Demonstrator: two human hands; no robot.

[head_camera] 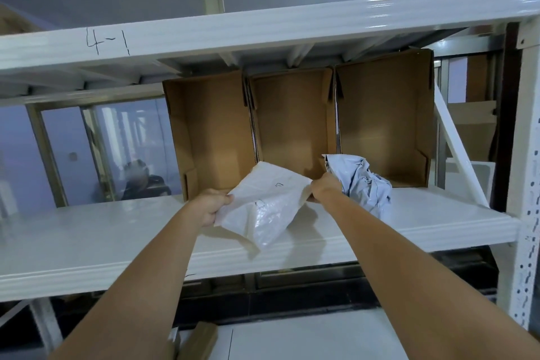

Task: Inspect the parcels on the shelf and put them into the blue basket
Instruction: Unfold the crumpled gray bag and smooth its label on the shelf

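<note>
A white plastic parcel bag [264,203] with dark handwriting hangs just above the white shelf board [117,237], in front of the cardboard boxes. My left hand [211,206] grips its left edge. My right hand [325,185] grips its right top corner. A second parcel, a crumpled pale grey-blue bag [366,184], lies on the shelf at the mouth of the right-hand box, just right of my right hand. The blue basket is not in view.
Three open cardboard boxes [210,131] [295,123] [385,120] lie on their sides at the back of the shelf. A white beam marked "4-1" [263,29] runs overhead. The perforated upright [526,213] stands at right. A person sits beyond the shelf at left.
</note>
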